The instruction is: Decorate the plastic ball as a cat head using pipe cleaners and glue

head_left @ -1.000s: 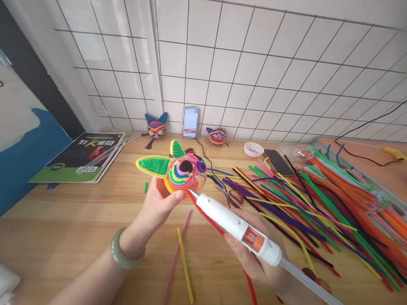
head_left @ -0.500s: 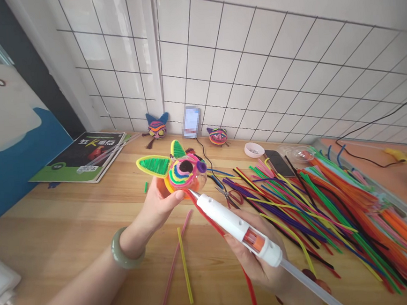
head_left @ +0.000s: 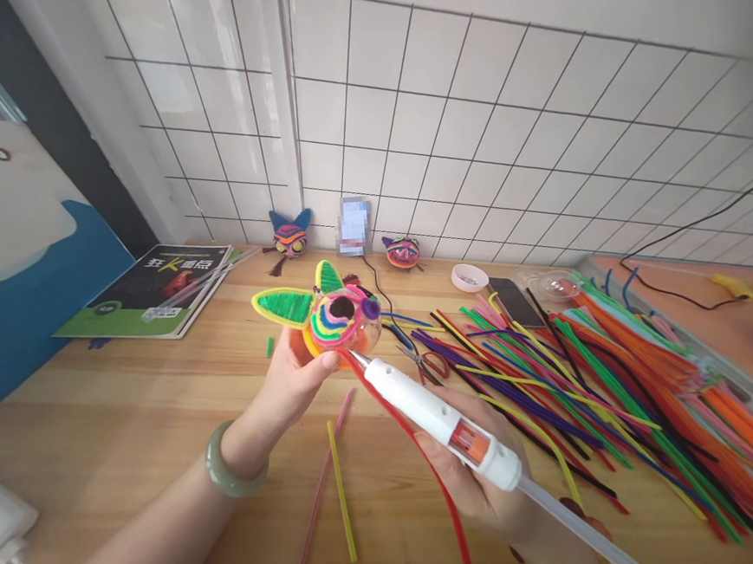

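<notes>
My left hand (head_left: 301, 366) is closed around the lower left of a pipe-cleaner animal head (head_left: 343, 315) on a clear ball, with green ears edged in yellow and striped cheeks. Wrapped round a white glue gun (head_left: 418, 398) is my right hand (head_left: 473, 474); a glue stick (head_left: 575, 527) sticks out of its back end. The metal tip meets the underside of the head, close to my left thumb. A red pipe cleaner (head_left: 445, 485) runs from that spot down past my right fingers, one end at the head.
Many coloured pipe cleaners (head_left: 520, 375) lie at right beside scissors (head_left: 432, 364). Two finished heads, one blue-eared (head_left: 290, 233) and one striped (head_left: 403, 252), stand by the tiled wall around a phone (head_left: 354, 225). A small bowl (head_left: 469, 277) and a book (head_left: 155, 286) lie farther back.
Both hands, the head and the glue gun stay almost in place. The hanging part of the red pipe cleaner has shifted slightly and now curves more in view.
</notes>
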The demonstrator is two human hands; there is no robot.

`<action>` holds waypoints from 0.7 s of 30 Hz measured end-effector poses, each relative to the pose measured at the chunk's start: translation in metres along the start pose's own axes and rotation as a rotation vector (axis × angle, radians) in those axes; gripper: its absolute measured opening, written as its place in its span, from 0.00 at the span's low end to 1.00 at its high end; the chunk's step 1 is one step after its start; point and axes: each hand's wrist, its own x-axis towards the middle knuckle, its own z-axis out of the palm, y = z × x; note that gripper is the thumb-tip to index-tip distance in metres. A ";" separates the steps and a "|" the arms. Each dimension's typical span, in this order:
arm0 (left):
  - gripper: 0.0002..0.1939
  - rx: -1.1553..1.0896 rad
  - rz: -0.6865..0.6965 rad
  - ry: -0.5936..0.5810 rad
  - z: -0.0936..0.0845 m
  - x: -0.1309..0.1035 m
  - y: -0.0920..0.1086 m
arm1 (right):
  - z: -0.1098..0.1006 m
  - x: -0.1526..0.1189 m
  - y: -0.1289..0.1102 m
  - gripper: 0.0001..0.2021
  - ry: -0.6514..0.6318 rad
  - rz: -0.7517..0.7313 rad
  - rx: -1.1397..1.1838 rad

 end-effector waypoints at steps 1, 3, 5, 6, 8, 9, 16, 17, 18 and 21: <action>0.29 -0.005 -0.003 0.004 0.000 0.000 0.000 | 0.000 0.000 0.000 0.18 0.000 0.006 0.004; 0.32 -0.015 -0.008 0.010 0.001 -0.001 0.001 | 0.000 0.001 0.000 0.18 -0.009 0.019 0.017; 0.33 -0.019 -0.009 0.018 0.001 -0.001 0.002 | -0.002 0.004 -0.001 0.18 -0.009 0.021 0.030; 0.33 -0.021 -0.011 0.023 0.001 -0.001 0.002 | -0.003 0.005 -0.002 0.18 -0.008 0.018 0.030; 0.31 -0.033 -0.029 0.031 0.001 -0.001 0.001 | -0.006 0.006 -0.003 0.16 0.006 0.031 0.023; 0.29 -0.047 -0.047 0.035 0.000 -0.001 0.001 | -0.008 0.006 -0.003 0.15 0.017 0.053 0.025; 0.22 -0.154 -0.131 0.044 -0.008 0.002 -0.002 | -0.014 -0.003 0.017 0.10 0.008 0.346 0.455; 0.23 -0.160 -0.136 0.043 -0.009 0.003 -0.002 | -0.015 -0.003 0.023 0.11 0.020 0.381 0.550; 0.24 -0.166 -0.142 0.041 -0.010 0.005 -0.001 | -0.018 -0.003 0.030 0.13 0.016 0.415 0.643; 0.26 -0.171 -0.142 0.041 -0.014 0.010 0.001 | -0.029 -0.001 0.055 0.18 -0.154 0.543 0.857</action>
